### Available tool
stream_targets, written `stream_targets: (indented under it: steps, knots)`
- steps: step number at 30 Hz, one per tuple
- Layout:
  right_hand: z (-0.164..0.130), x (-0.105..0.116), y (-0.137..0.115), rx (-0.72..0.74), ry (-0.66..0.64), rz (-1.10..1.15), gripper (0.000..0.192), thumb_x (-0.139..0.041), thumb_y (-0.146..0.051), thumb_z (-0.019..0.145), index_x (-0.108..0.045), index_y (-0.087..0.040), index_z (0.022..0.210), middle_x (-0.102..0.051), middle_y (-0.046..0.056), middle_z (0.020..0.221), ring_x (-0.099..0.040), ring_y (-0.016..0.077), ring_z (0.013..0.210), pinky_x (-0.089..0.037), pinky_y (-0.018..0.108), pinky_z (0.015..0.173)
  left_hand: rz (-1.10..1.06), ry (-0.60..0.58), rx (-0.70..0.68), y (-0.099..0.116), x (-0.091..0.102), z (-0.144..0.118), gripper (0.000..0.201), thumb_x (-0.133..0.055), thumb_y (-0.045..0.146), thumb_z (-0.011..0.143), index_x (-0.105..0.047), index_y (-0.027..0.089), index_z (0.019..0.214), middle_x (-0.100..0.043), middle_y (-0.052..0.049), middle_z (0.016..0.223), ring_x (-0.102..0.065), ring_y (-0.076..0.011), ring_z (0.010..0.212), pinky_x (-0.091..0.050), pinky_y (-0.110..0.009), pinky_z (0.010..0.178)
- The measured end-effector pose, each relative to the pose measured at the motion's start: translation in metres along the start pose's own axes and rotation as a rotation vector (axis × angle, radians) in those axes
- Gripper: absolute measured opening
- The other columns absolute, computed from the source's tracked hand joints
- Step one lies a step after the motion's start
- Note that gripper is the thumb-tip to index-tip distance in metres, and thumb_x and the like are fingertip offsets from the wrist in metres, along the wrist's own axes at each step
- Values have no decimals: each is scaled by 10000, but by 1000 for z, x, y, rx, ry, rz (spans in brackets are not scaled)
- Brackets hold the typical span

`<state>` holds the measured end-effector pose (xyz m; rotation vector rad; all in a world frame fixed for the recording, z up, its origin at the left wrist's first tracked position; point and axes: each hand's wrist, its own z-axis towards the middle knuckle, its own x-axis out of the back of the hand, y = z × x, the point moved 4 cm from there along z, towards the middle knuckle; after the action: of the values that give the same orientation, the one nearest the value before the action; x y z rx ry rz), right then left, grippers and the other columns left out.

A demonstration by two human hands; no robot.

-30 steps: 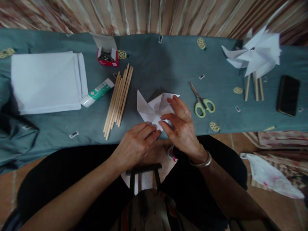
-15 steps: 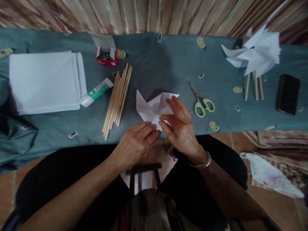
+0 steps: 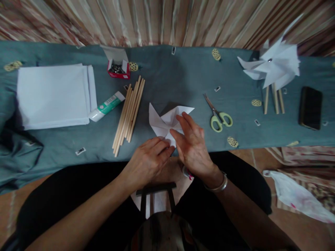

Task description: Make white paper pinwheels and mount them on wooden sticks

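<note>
A white paper pinwheel (image 3: 162, 128) lies near the table's front edge, its pointed blades folded in toward the middle. My left hand (image 3: 149, 157) is closed on its near blade, with the fingers curled over the paper. From the right, my right hand (image 3: 195, 148) reaches across it. One fingertip presses at the pinwheel's centre, and the other fingers rest on the right-hand blade. The palm hides part of the paper. Green-handled scissors (image 3: 220, 120) lie to the right of that hand. Several wooden sticks (image 3: 128, 115) lie in a bundle to the left.
On the left are a stack of white paper (image 3: 53, 97), a glue tube (image 3: 107, 106) and an open red box of small metal pieces (image 3: 119, 71). Finished-looking pinwheels (image 3: 281, 64) on sticks and a black phone (image 3: 310, 108) lie at the right. A curtain (image 3: 157, 22) hangs behind.
My right hand's fingers have shifted slightly on the pinwheel, the thumb and index finger now closer together at its centre. My left hand stays on the near blade. The whole view has tilted slightly.
</note>
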<state>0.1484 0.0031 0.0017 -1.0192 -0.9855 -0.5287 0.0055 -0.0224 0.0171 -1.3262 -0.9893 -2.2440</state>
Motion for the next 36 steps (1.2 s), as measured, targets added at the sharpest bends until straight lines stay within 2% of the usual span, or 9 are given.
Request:
stream_targets:
  steps: [6,12,16,19,22,28,32,36]
  knots:
    - [0,-11,-2,22,-5,68,433,-384,-190,976,-488,-398,1341,-400,-17,1552,-229,284,1502,-332,568,1138,6,-15,13,-2,-2,0,186,-520,150,933,-667,111,1041,-676,-89,926,-630,-211,906,-596,-356,788]
    - [1,-4,2,21,7,11,380,-395,-136,946,-593,-313,1217,-397,29,1550,-192,297,1512,-308,581,1147,6,-6,13,-2,-3,1,182,-528,135,927,-669,111,1039,-669,-88,922,-620,-203,886,-589,-345,763]
    - [-2,1,8,31,49,18,408,-395,-95,900,-607,-261,1207,-355,44,1571,-210,284,1507,-315,553,1157,14,-8,15,-2,-3,0,180,-541,139,922,-670,98,1042,-666,-95,939,-614,-204,886,-586,-347,764]
    - [-3,1,8,46,63,27,418,-389,-96,900,-605,-270,1213,-344,32,1580,-212,277,1508,-319,561,1155,15,-10,15,-1,-3,-1,187,-529,145,929,-667,102,1047,-662,-95,947,-606,-202,884,-586,-353,762]
    - [-1,2,6,38,77,53,410,-390,-112,922,-615,-298,1209,-377,15,1564,-236,270,1502,-330,553,1155,10,-11,19,-1,-4,-1,188,-514,152,936,-667,110,1037,-659,-95,952,-605,-203,892,-587,-357,761]
    - [3,6,11,-16,112,172,359,-400,-133,922,-656,-216,1160,-452,64,1517,-312,256,1472,-337,540,1170,13,-19,15,-1,-3,0,190,-516,149,933,-666,100,1040,-657,-96,948,-606,-212,891,-587,-361,764]
    - [3,6,12,-8,117,139,379,-389,-131,930,-639,-231,1197,-409,55,1547,-271,259,1489,-323,553,1171,17,-26,13,-1,-2,0,190,-529,151,923,-665,91,1041,-659,-104,958,-607,-224,910,-590,-372,777]
    - [1,2,6,60,70,32,420,-410,-141,939,-577,-305,1287,-352,24,1578,-213,295,1507,-307,580,1159,17,-29,13,-1,-4,-1,195,-515,152,930,-661,108,1052,-660,-100,981,-615,-215,945,-590,-372,802]
